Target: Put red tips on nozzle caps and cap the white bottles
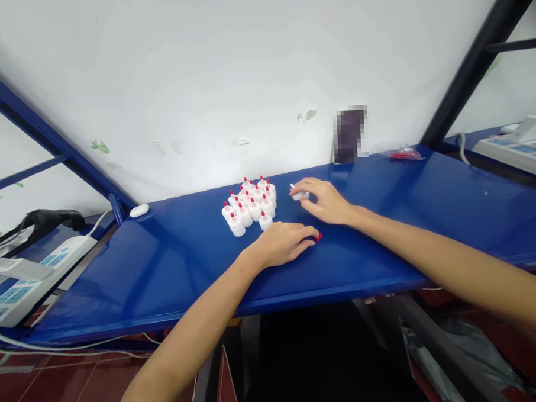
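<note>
My left hand (285, 243) is low over the blue table, its fingertips closed on a small red cap (319, 237). My right hand (325, 201) is a little farther back, with thumb and fingers around a small white bottle (300, 195) whose white nozzle bears no red cap. Much of that bottle is hidden by the fingers. Left of my hands stands a tight cluster of several white squat bottles (255, 210), all with red caps on their nozzles. A single capped bottle (265, 221) stands just in front of the cluster, close behind my left wrist.
The blue table (173, 258) backs onto a white wall. A dark, pixelated upright object (349, 135) leans there. A clear bag with red pieces (406, 154) lies at the back right. A white oval object (139, 211) sits at the back left. Power strips (44, 276) lie beyond the left frame.
</note>
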### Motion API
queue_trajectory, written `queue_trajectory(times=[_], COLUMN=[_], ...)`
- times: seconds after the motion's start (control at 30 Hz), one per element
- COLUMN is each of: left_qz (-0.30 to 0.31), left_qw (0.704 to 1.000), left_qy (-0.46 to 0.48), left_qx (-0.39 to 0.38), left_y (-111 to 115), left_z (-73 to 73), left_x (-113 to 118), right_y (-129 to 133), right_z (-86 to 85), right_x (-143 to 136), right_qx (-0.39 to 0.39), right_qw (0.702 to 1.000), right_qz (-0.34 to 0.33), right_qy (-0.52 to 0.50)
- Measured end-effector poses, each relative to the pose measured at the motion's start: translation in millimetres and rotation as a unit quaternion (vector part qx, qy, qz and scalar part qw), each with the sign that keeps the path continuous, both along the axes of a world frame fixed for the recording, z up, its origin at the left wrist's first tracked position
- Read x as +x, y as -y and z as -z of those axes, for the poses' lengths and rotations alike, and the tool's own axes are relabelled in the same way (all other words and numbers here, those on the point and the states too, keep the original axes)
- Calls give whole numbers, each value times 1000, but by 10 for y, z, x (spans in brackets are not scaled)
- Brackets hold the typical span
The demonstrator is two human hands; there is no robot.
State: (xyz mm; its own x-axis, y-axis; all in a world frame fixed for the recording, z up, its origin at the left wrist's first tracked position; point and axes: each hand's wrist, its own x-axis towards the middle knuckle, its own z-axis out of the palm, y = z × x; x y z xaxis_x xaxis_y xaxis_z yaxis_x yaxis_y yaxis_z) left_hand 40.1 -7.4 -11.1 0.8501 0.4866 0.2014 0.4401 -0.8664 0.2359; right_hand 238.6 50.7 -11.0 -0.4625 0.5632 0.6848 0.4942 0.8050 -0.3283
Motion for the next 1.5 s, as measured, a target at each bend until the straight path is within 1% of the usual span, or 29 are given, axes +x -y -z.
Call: queue_trajectory(times=[0.2, 0.3, 0.4, 0.47, 0.53, 0.6, 0.67, 0.73, 0.83, 0.93, 1.03, 1.07, 1.13, 1.23, 1.3, 1.4, 1.5], left_qz=[-3, -8, -19, -26, -47, -82, -108, -116, -130, -158, -171, -169, -156, -133, -119, -108, -109], left_qw=[1000, 1000, 999, 998, 993, 976, 944, 907, 867, 846, 834, 824, 796, 757, 749, 751, 751], left_qy=[5, 3, 8, 25, 65, 130, 202, 256, 302, 332, 362, 376, 409, 446, 454, 453, 453], left_qx=[-13, -22, -34, -50, -86, -151, -237, -314, -375, -387, -381, -388, -419, -458, -467, -469, -468], left_y=[0, 13, 38, 55, 67, 73, 69, 57, 24, -18, -50, -56, -61, -54, -44, -35, -39], left_z=[-6, -36, -67, -75, -69, -55, -36, -15, 19, 38, 32, 27, 15, -4, -15, -21, -9], left_x=[10, 17, 15, 8, -1, -8, -7, 1, 16, 22, 21, 22, 27, 41, 48, 54, 56], right_y=[16, 21, 27, 39, 61, 91, 126, 159, 198, 235, 285, 304, 341, 380, 393, 404, 417], right_z=[-2, -5, -8, -12, -17, -25, -34, -44, -58, -77, -107, -119, -139, -156, -157, -149, -143], right_x=[-19, -26, -25, -25, -31, -43, -59, -74, -84, -79, -75, -76, -83, -99, -107, -115, -128], right_qx=[-3, -6, -9, -19, -29, -34, -32, -23, -7, 10, 31, 33, 32, 34, 38, 35, 25], right_qw=[1000, 1000, 1000, 999, 999, 999, 999, 999, 999, 997, 994, 994, 993, 992, 991, 992, 992], right_qz=[-6, -2, -13, -23, -28, -32, -32, -31, -22, -12, -43, -58, -84, -108, -114, -113, -109], right_qy=[2, 4, 9, 16, 19, 14, 0, -15, -40, -78, -92, -88, -74, -55, -50, -51, -50])
